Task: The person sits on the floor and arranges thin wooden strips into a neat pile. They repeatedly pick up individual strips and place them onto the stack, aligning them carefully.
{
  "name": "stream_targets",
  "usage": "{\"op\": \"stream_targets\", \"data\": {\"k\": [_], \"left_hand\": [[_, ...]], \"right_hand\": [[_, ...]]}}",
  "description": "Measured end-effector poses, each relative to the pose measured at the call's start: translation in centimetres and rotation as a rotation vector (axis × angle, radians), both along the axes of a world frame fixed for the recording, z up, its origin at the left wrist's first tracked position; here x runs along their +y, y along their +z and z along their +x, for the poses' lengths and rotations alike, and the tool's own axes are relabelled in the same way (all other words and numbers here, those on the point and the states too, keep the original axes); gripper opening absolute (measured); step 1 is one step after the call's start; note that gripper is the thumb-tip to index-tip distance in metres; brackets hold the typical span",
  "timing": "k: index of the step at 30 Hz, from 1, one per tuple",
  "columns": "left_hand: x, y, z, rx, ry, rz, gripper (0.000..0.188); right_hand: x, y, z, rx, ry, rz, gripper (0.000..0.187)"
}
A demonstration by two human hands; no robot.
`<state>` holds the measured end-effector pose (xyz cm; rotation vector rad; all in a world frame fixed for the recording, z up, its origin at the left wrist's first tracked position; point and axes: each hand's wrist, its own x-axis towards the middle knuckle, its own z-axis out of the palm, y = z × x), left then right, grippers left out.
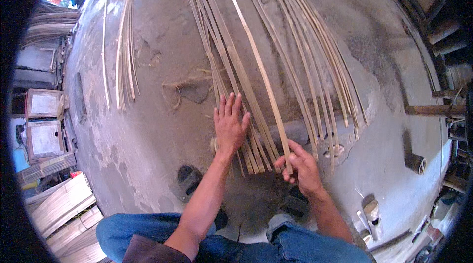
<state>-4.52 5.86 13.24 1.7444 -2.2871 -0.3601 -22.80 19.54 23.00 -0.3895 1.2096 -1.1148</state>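
My right hand (301, 167) grips the near end of a long pale bamboo strip (269, 86) between thumb and fingers. The strip runs away from me across the floor to the upper edge. My left hand (230, 126) lies open, fingers stretched, over a bundle of darker bamboo strips (235, 63). Whether its palm presses on them is hard to tell. The near ends of that bundle show between my two hands. To the right of the pale strip, more bamboo strips (306, 58) fan out side by side.
Another small group of strips (123, 51) lies at the left on the concrete floor (162, 164). Wide flat slats (66, 201) are stacked at the lower left. A short tube (415, 163) lies at the right, with a knife-like tool (365, 224) nearer me. Dark sandals (188, 179) sit near my knees.
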Motion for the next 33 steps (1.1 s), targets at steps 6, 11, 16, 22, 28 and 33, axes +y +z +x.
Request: {"op": "stream_targets", "data": {"k": [6, 11, 16, 22, 28, 33], "left_hand": [[-0.2, 0.7, 1.6, 0.015, 0.018, 0.038, 0.06], [0.2, 0.4, 0.4, 0.031, 0.009, 0.054, 0.06], [0.1, -0.5, 0.5, 0.021, -0.013, -0.008, 0.059], [-0.1, -0.4, 0.7, 0.035, 0.01, -0.033, 0.058], [-0.1, -0.3, 0.8, 0.033, 0.016, -0.014, 0.058], [-0.2, -0.5, 0.7, 0.034, 0.033, -0.003, 0.058]], "right_hand": [[-3.0, 3.5, 0.8, 0.791, 0.12, -0.646, 0.032], [0.4, -4.4, 1.7, 0.832, 0.186, -0.41, 0.035], [2.2, -6.9, 0.9, 0.929, 0.138, -0.053, 0.029], [4.4, -8.1, -0.1, 0.595, 0.043, 0.073, 0.033], [5.3, -6.0, -0.3, 0.606, 0.074, -0.217, 0.031], [8.1, -7.6, 1.2, 0.344, 0.051, -0.013, 0.034]]}}
